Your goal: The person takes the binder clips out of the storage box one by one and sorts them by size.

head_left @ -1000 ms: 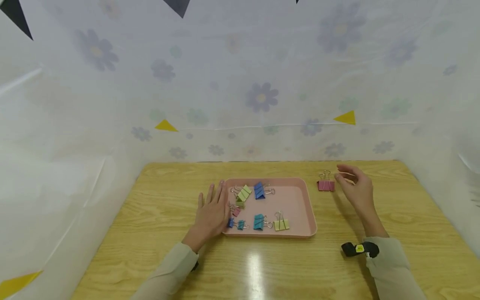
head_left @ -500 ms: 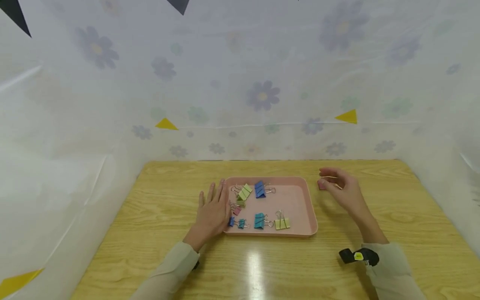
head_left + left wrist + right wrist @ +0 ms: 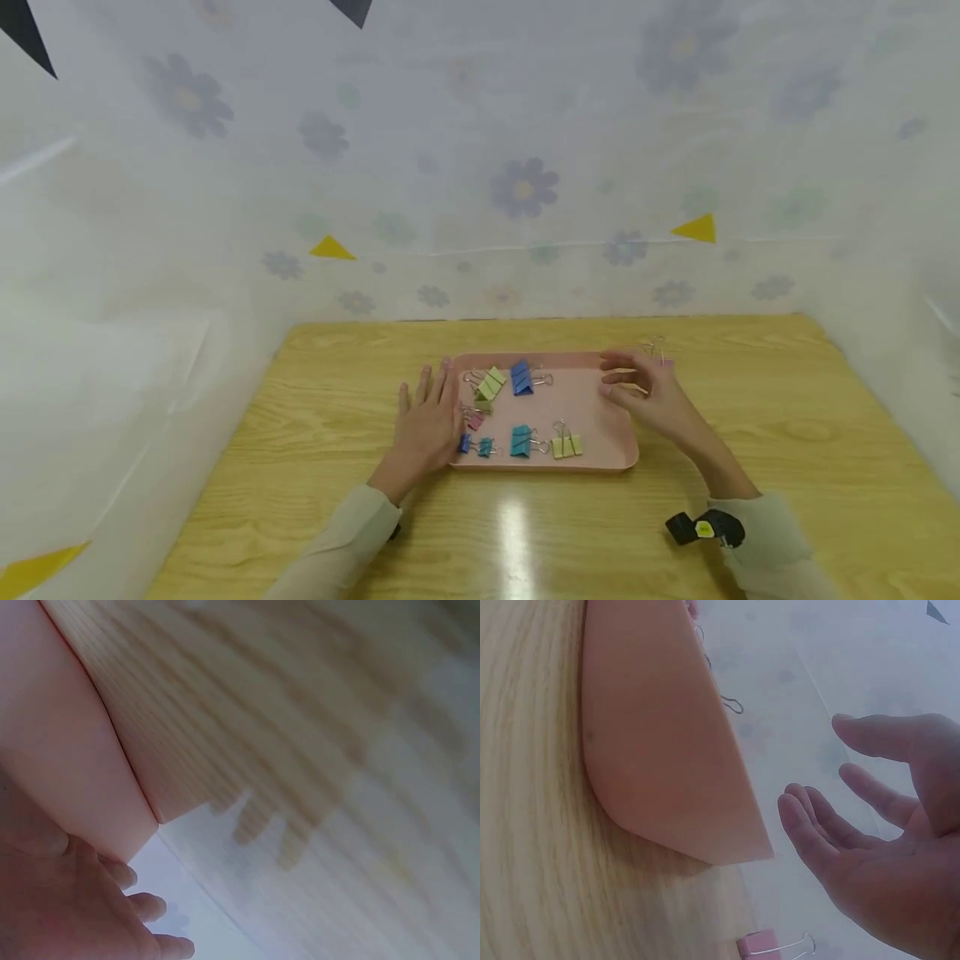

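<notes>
My left hand [image 3: 423,429] lies with straight fingers along the left wall of a pink tray [image 3: 592,425]; in the left wrist view its fingertips poke out past the tray's side. Over the tray's right edge hovers my right hand [image 3: 648,396], fingers loosely bent, thumb apart from them, nothing between. Behind it on the table stands a pink binder clip [image 3: 761,945], partly hidden by the hand in the head view. Inside the tray are a large blue clip [image 3: 521,379], a light green clip [image 3: 491,383], a teal clip [image 3: 520,442] and a yellow clip [image 3: 566,446].
Smaller clips crowd the tray's left side: an olive one [image 3: 482,406], a pink one [image 3: 474,422], a blue one [image 3: 465,443] and a teal one [image 3: 486,447]. The wooden table [image 3: 337,392] is enclosed by a flower-patterned white sheet [image 3: 450,167].
My right hand has moved left from beside the pink binder clip, passing in front of it, to the tray's right edge. The clip stays on the table. My left hand has kept its place.
</notes>
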`<state>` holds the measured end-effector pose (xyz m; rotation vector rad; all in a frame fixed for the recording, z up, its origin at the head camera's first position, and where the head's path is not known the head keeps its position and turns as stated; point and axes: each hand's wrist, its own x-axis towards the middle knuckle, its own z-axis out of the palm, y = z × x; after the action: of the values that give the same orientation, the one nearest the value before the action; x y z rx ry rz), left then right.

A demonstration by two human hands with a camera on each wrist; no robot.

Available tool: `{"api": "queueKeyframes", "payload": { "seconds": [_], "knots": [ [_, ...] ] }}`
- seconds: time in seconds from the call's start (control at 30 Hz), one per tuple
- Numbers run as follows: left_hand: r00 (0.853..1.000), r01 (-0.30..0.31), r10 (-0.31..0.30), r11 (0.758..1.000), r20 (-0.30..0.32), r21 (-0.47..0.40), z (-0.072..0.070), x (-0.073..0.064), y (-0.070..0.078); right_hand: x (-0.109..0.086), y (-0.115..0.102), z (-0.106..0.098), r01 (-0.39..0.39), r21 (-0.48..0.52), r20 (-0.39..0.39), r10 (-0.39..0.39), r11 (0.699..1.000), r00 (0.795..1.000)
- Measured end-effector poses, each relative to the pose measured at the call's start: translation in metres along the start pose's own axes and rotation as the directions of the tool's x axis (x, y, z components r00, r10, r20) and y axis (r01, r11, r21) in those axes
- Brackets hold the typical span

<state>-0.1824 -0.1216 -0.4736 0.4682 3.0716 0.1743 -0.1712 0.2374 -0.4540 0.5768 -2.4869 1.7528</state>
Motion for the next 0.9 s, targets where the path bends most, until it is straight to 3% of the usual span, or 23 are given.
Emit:
{"api": "queueKeyframes", "payload": {
  "seconds": [0.27,0.57,0.7,0.9],
  "knots": [
    [1.000,-0.004,0.004,1.000,-0.024,-0.018,0.000,-0.002,-0.001,0.001,0.002,0.023,-0.036,-0.002,0.107,0.036,0.999,0.994],
    [0.999,-0.028,0.028,0.999,-0.021,-0.016,0.008,0.001,-0.001,-0.005,0.003,0.034,0.020,-0.150,0.158,0.003,0.989,0.987],
    [0.999,-0.027,0.026,0.999,-0.031,-0.020,0.008,0.001,-0.002,-0.004,0.004,0.039,0.037,-0.125,0.203,-0.011,0.991,0.979],
    [0.999,-0.026,0.025,0.999,-0.045,-0.034,0.007,0.001,-0.003,-0.002,0.002,0.046,-0.008,-0.124,0.273,0.041,0.992,0.961]
  ]
}}
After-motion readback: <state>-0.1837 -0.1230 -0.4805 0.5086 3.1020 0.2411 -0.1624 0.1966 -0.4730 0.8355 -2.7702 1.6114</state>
